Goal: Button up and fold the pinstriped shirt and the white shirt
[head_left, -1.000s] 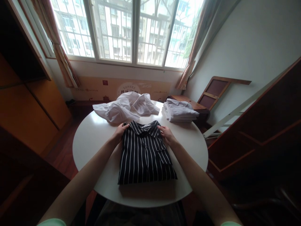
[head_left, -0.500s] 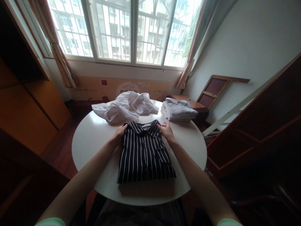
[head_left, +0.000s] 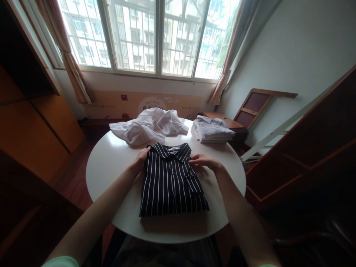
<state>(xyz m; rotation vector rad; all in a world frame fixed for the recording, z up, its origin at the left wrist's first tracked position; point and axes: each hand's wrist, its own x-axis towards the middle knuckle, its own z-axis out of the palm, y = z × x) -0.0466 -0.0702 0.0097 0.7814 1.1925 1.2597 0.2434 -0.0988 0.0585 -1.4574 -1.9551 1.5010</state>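
A black shirt with white stripes [head_left: 169, 185] lies folded in a neat rectangle on the round white table [head_left: 102, 178], its collar pointing away from me. My left hand [head_left: 142, 155] is closed on the shirt's far left corner, beside the collar. At the right edge, just below the collar, my right hand [head_left: 205, 160] has its fingers stretched out towards the shirt. Those fingertips touch or nearly touch the cloth, and I see no grip there.
Behind the striped shirt, a loose white garment [head_left: 144, 128] lies crumpled. A stack of folded white shirts [head_left: 213, 129] sits at the table's far right. Beyond it are a small wooden desk [head_left: 222, 120] and a chair-like wooden frame [head_left: 251, 105] against the wall.
My right hand has let go of the shirt's far right corner and shifted slightly down and right, its fingers straightening. My left hand and the shirt stay put.
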